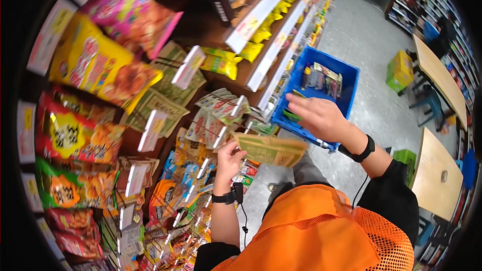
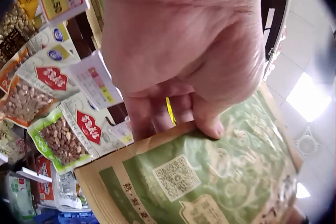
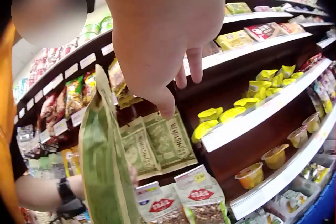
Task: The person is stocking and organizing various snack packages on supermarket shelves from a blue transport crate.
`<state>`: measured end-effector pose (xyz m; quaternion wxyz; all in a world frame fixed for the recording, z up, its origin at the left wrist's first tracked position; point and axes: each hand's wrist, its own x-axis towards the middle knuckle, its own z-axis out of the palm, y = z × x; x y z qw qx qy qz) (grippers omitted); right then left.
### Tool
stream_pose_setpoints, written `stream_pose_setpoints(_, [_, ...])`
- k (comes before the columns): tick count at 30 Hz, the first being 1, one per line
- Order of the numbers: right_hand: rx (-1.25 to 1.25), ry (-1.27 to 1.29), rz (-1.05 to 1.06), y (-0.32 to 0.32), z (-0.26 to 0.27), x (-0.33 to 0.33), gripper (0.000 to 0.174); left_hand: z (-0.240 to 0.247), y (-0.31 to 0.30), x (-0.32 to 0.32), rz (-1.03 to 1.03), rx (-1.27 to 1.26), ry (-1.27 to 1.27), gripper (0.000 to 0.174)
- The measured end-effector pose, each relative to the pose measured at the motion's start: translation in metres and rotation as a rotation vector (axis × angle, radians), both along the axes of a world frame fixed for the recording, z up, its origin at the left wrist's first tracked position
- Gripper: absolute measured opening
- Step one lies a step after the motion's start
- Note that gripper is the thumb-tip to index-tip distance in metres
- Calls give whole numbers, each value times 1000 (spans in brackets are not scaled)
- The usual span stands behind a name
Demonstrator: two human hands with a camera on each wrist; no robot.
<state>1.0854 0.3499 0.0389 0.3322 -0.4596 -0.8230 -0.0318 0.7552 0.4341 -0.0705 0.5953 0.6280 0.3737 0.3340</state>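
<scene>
My left hand (image 1: 230, 163) pinches a green and brown paper snack bag (image 1: 273, 150) by its edge, thumb on the near face. A QR code and printed characters show on the bag (image 2: 236, 155) in the left wrist view. In the right wrist view the bag (image 3: 102, 150) stands nearly edge-on, left of my right hand (image 3: 168, 40). That right hand (image 1: 321, 120) holds nothing; its fingers are extended over the near side of a blue basket (image 1: 347, 70), which has several small items inside. Similar green bags (image 3: 168, 145) hang at the shelf behind.
Shelves with price tags (image 1: 152, 130) and bright snack bags (image 1: 100, 65) fill the left side. Yellow packets (image 3: 247, 103) line a shelf board. Across the grey floor (image 1: 369, 25) stand wooden tables (image 1: 439, 175), a blue stool (image 1: 429, 103) and a yellow-green box (image 1: 400, 72).
</scene>
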Motion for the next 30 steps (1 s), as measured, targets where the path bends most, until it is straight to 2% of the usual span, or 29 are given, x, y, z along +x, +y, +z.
stream_pose_setpoints(1, [65,-101,63,-4,10,2,59,-5,3,10,-18,-15,1,25])
stream_pose_setpoints(3, [134,-275,189,-10,22,3,49,-17,13,34,-231,-58,-28,26])
stream_pose_setpoints(4, [142,-346,245,-14,22,2,45,-20,17,50,-244,-64,-24,26])
stream_pose_setpoints(7, [198,-437,334,-12,17,25,34,-36,44,104,-606,-6,57,26])
stream_pose_setpoints(8, [225,-508,393,-8,16,37,30,-41,49,118,-618,-10,65,26])
stream_pose_setpoints(9, [215,-436,425,-2,11,49,19,-39,51,137,-635,-162,71,26])
stream_pose_setpoints(10, [214,-426,412,3,3,63,19,-38,55,154,-648,-314,81,26])
stream_pose_setpoints(11, [33,-423,382,8,-8,79,19,-51,61,169,-613,-312,60,33])
stream_pose_setpoints(12, [-152,-416,357,12,-21,94,19,-64,67,179,-618,-325,71,33])
stream_pose_setpoints(13, [-173,-289,343,18,-34,110,9,-79,74,189,-479,-235,152,37])
stream_pose_setpoints(14, [-180,-276,334,23,-48,127,9,-95,82,199,-344,-142,231,41])
stream_pose_setpoints(15, [-353,-272,228,25,-64,143,8,-118,89,195,-286,-130,368,44])
stream_pose_setpoints(16, [-530,-267,127,27,-81,158,9,-123,91,191,-295,-147,377,44])
stream_pose_setpoints(18, [-532,-118,-16,36,-116,193,11,-132,90,181,-310,-176,584,46])
stream_pose_setpoints(20, [-631,-167,-253,50,-144,222,11,-158,78,157,-331,-229,531,48])
stream_pose_setpoints(21, [-698,-146,-332,59,-166,235,11,-169,69,144,-330,-177,631,50])
stream_pose_setpoints(24, [-771,-104,-468,91,-253,272,12,-141,39,138,-368,-239,895,54])
stream_pose_setpoints(26, [-776,-84,-526,113,-316,289,14,-133,21,137,-365,-282,934,55])
stream_pose_setpoints(28, [-784,22,-721,136,-373,300,13,-133,9,134,-357,-324,969,57])
stream_pose_setpoints(30, [-790,48,-743,160,-415,306,13,-136,-3,129,-293,-305,1043,54])
